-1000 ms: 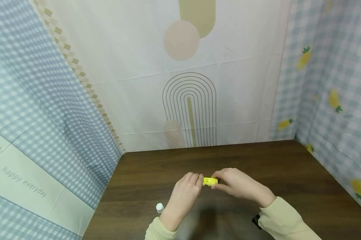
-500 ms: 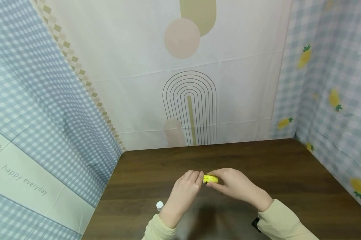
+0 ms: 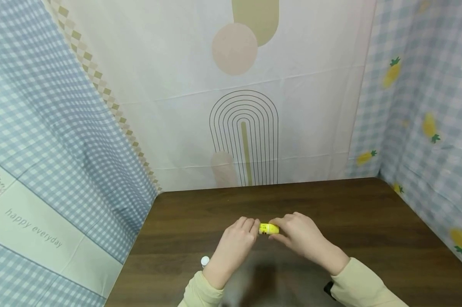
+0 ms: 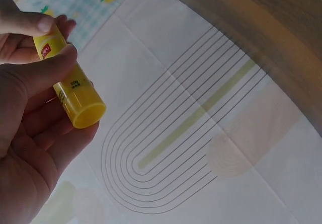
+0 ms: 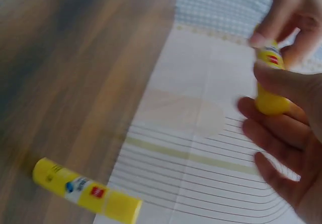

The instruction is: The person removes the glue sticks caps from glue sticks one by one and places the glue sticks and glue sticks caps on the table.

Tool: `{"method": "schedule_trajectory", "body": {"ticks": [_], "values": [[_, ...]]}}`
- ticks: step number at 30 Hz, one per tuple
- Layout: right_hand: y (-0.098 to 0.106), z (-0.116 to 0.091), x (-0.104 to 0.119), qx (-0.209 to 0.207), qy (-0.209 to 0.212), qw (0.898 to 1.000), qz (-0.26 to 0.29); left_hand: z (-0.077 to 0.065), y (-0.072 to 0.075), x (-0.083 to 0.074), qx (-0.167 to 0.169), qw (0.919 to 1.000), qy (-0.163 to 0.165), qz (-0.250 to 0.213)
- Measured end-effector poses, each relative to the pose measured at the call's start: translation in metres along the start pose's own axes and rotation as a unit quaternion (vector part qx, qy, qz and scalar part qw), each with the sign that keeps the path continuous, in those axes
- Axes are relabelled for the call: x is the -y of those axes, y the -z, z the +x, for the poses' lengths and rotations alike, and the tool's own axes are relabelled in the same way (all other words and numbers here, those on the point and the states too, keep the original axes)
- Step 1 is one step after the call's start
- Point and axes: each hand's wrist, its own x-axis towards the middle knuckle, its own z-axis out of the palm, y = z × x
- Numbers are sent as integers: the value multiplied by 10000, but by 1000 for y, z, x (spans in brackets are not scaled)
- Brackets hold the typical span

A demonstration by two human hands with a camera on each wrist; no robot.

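Both hands hold one yellow glue stick (image 3: pixel 268 229), lying sideways above the brown table (image 3: pixel 200 213). My left hand (image 3: pixel 236 241) grips its left part. In the left wrist view, the thumb lies across the glue stick (image 4: pixel 83 100) with fingers beneath it. My right hand (image 3: pixel 301 238) pinches the right end between thumb and fingers. The right wrist view shows the glue stick (image 5: pixel 271 95) between both hands, a little blurred. A second yellow glue stick (image 5: pixel 88 190) appears at the lower left of that view; I cannot place it in the head view.
A white round-topped item (image 3: pixel 204 261) shows beside the left wrist, its lower part hidden. A small dark object (image 3: pixel 329 291) sits by the right sleeve (image 3: pixel 363 283). A patterned cloth (image 3: pixel 303 128) hangs behind the table, with checked cloth at both sides.
The right thumb and fingers moved left along the glue stick, then back toward its right end. The left hand keeps its grip, nearly still.
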Motion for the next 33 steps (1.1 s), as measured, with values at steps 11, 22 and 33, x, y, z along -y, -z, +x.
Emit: {"method": "schedule_trajectory", "body": {"ticks": [11, 22, 33], "values": [[-6, -9, -4, 191, -656, 9925, 1010, -1, -3, 1, -100, 9992, 148, -357], [-8, -12, -10, 130, -904, 9544, 2840, 0, -1, 3, -164, 9978, 171, -616], [-12, -15, -4, -195, -1042, 9537, 2816, 3, 4, 4, -184, 9963, 232, -805]]}}
